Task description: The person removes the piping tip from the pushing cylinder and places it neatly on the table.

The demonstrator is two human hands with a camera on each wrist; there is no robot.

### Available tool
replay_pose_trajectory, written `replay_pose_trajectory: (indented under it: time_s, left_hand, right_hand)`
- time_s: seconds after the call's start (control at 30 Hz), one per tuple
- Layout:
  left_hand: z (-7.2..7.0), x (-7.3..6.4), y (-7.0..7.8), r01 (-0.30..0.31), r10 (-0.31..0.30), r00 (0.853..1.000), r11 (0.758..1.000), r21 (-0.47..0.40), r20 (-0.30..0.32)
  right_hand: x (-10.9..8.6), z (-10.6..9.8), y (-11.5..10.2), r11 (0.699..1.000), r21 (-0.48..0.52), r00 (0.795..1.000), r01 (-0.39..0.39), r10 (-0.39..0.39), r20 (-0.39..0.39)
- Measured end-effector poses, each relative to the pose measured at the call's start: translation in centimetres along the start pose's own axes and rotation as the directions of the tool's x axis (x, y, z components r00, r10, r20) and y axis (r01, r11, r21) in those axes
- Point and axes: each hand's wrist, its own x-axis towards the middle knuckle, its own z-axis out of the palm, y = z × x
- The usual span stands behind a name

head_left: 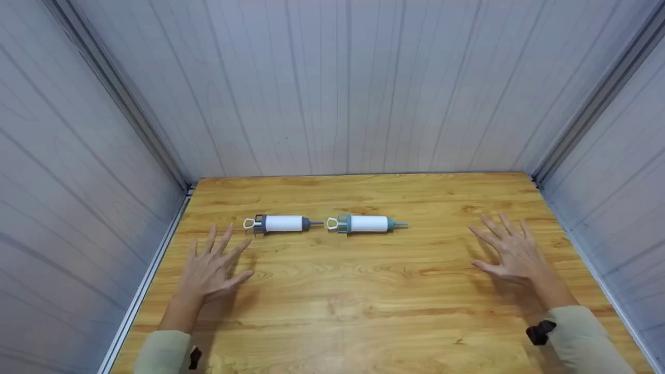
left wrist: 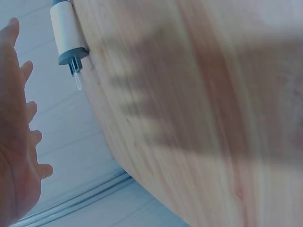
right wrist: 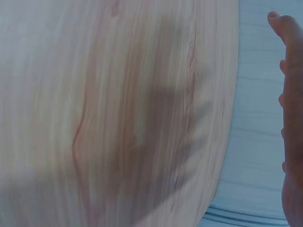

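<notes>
Two syringe-like tools with white barrels lie end to end on the wooden table, nozzles pointing right. The left syringe (head_left: 283, 223) has dark grey-blue fittings and a pale loop handle; the right syringe (head_left: 369, 224) has teal fittings and a similar loop. My left hand (head_left: 210, 270), fingers spread, hovers over the table just below and left of the grey-blue syringe's handle. In the left wrist view a white-barrelled syringe (left wrist: 65, 28) shows beyond that hand. Farther off, my right hand (head_left: 514, 257) is spread above the table's right side, apart from the teal syringe and holding nothing.
The wooden table (head_left: 343, 311) meets a pale panelled back wall (head_left: 332, 88). Side walls (head_left: 57, 197) with metal corner rails (head_left: 124, 98) enclose it left and right. Both hands cast shadows on the tabletop. Small black devices (head_left: 540, 332) sit at the wrists.
</notes>
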Motion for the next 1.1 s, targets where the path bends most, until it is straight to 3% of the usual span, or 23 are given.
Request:
replay_pose_trajectory:
  time_s: [0.27,0.57,0.8,1.1]
  left_hand:
    - [-0.7,2.3,0.9,-0.024,0.023,1.0,0.999,-0.035,-0.009]
    - [-0.6,4.4,1.2,-0.006,0.008,1.0,0.997,-0.082,0.014]
    - [-0.4,5.8,1.0,0.014,-0.007,0.996,0.997,-0.079,0.085]
    - [-0.1,7.1,0.9,0.022,-0.013,0.995,0.996,-0.088,0.094]
  right_hand:
    - [2.4,0.8,-1.4,0.996,0.006,0.994,0.09,-0.089,-0.064]
    - [3.9,0.7,-3.6,0.993,0.109,0.999,0.034,-0.032,-0.022]
    - [4.1,0.6,-4.5,0.991,0.121,0.997,0.055,-0.048,-0.063]
    - [4.2,0.5,-5.8,0.987,0.137,0.994,0.082,-0.07,-0.089]
